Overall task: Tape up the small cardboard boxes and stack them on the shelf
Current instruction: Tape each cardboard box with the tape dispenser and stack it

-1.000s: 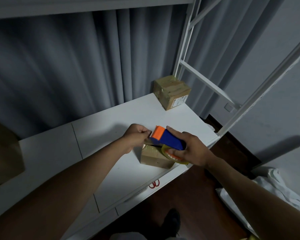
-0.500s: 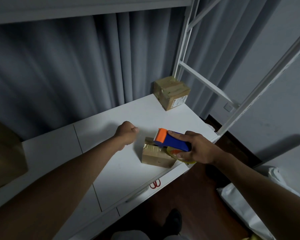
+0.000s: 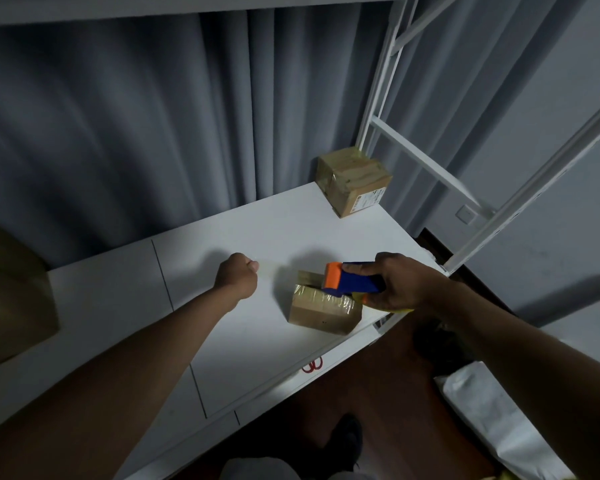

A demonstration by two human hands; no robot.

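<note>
While our right hand [image 3: 400, 285] gripped the blue-and-orange tape dispenser [image 3: 352, 279] against the top of the small cardboard box [image 3: 323, 308], that box sat near the shelf board's [image 3: 222, 237] front edge. Our left hand [image 3: 238, 275], at nine o'clock from the box and apart from it, was curled into a fist holding nothing. At one o'clock, in the far corner, stood a taped box [image 3: 352, 180]
</note>
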